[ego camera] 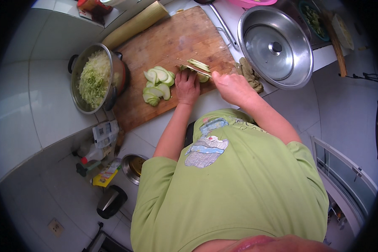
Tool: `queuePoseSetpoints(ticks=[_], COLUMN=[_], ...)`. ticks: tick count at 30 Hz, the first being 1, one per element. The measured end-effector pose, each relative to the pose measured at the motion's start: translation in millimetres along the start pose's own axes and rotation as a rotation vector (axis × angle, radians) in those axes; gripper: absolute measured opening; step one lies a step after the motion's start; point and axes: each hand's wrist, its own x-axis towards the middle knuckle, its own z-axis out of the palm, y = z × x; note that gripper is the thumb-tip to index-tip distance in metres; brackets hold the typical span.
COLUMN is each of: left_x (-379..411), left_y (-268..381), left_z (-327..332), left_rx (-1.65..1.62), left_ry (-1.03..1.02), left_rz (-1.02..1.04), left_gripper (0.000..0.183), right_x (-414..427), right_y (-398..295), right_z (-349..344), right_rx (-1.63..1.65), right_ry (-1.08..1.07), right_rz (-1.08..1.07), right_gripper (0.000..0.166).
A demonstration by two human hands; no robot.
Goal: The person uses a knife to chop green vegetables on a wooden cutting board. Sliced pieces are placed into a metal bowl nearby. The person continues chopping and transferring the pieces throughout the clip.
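Observation:
My right hand (234, 88) is closed around the handle of a kitchen knife (197, 70), whose blade is seen nearly edge-on. Beside the blade, my left hand (188, 86) presses its fingertips down on green vegetable slices (203, 77), partly hidden by hand and knife. Thin cut strips (199, 65) lie on the far side of the blade. To the left of my left hand is a loose pile of pale, green-edged slices (157, 83), possibly zucchini. All of this rests on a large wooden cutting board (173, 34).
A steel pot (107, 91) of shredded vegetable stands at the board's left end. A thick pale wooden cylinder (135, 25) lies along the back edge. On the right are a steel basin (305, 69) holding a glass lid (267, 56), and a crumpled cloth (250, 75).

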Motion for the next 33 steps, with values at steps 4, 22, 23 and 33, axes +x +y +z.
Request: queuePoseSetpoints(ticks=[4, 22, 23, 33], left_x=[0.0, 0.1, 0.1, 2.1], left_y=[1.1, 2.1, 3.1, 0.3], left_z=[-1.1, -2.8, -3.2, -3.0], left_rx=[-0.005, -0.051, -0.057, -0.040], left_ry=[-0.016, 0.008, 0.018, -0.012], left_rz=[0.007, 0.022, 0.022, 0.006], left_gripper=[0.022, 0.021, 0.020, 0.019], right_x=[10.0, 12.3, 11.0, 9.1], right_y=[6.1, 4.9, 4.7, -1.9], right_z=[13.9, 27.7, 26.9, 16.9], right_rx=[0.033, 0.051, 0.047, -0.008], right_ry=[-0.010, 0.088, 0.081, 0.018], right_rz=[0.051, 0.010, 0.013, 0.016], right_gripper=[0.016, 0.014, 0.014, 0.017])
